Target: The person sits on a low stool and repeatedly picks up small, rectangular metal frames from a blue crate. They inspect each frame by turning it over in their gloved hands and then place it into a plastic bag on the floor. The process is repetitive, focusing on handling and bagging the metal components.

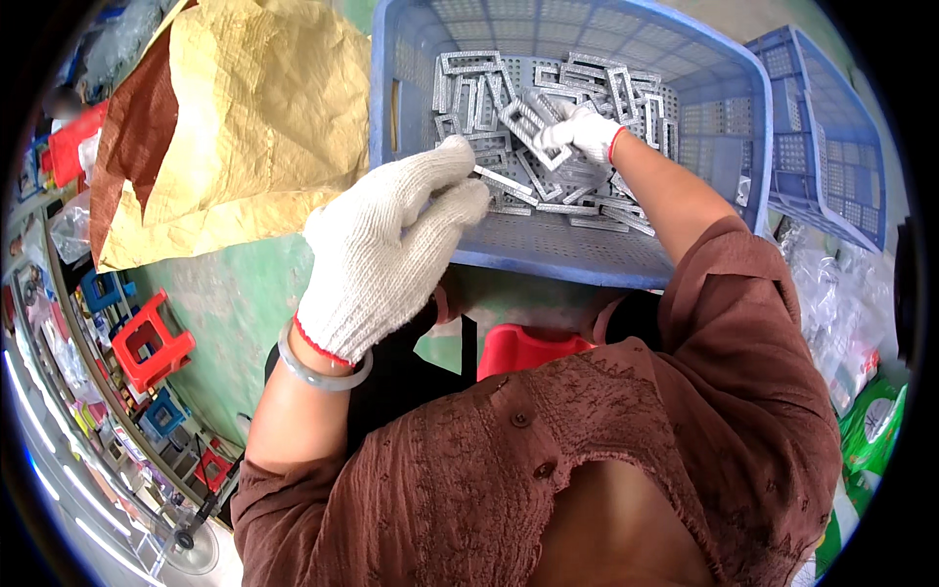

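Both my hands wear white knit gloves with red cuffs. My right hand (584, 132) is down inside a blue plastic crate (577, 259), its fingers closed on rectangular metal frames (524, 123) that overlap and tilt. Over the crate's near left side is my left hand (391, 230), thumb and fingers bent toward each other. A thin metal bar (506, 182) lies right by its fingertips; whether they grip it is hidden. Many loose silver frames (626, 93) cover the crate's bottom in a jumbled layer.
Left of the crate stands a yellow woven sack (264, 108). Another blue crate (822, 147) adjoins on the right, with clear plastic bags (827, 293) below it. A red stool (152, 342) stands on the green floor at left, and red plastic (528, 349) shows beneath me.
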Tool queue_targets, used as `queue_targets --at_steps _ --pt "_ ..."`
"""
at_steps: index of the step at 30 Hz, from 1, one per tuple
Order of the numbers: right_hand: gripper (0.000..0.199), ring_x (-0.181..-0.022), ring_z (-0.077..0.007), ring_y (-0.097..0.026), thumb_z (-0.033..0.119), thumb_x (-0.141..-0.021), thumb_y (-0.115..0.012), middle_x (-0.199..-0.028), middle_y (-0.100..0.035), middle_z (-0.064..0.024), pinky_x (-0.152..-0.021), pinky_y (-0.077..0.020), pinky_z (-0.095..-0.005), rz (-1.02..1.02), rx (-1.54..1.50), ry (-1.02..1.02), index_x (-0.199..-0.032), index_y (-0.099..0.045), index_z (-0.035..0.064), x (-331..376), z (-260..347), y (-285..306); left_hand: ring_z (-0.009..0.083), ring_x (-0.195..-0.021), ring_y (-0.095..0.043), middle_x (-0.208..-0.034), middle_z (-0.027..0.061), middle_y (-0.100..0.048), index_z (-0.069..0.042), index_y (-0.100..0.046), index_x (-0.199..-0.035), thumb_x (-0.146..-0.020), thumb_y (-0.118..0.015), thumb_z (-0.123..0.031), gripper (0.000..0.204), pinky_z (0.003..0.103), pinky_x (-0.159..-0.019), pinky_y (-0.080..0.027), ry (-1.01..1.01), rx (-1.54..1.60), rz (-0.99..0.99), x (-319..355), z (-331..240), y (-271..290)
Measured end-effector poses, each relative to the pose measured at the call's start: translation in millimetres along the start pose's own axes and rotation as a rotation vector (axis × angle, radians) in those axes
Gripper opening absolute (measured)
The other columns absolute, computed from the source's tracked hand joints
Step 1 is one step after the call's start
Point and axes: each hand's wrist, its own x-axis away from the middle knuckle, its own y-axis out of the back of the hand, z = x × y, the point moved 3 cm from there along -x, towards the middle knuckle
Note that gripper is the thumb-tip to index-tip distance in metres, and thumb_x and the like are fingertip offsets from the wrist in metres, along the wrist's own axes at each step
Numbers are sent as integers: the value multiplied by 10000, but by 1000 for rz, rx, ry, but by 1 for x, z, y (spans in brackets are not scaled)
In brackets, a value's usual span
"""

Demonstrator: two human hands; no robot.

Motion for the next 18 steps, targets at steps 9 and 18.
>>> queue_targets --at_steps 9,18 --pt "386 -937 -375 -672 182 -896 -661 -1039 -646 -188 -811 -590 -523 199 -795 59 -1230 -562 14 42 53 -19 109 -989 -630 -1094 92 -695 15 -574 -1301 -859 -762 -279 563 256 -892 -500 350 172 162 -7 8 -5" --pt "239 -904 -323 -644 212 -934 -602 -954 -655 -141 -868 -548 -502 376 -1209 456 -1052 -637 7 109 131 -85 344 -1207 -583 -1301 227 -599 -23 -416 -1436 -699 -775 -574 988 372 -1012 -454 119 99 165 -22 6 -50"
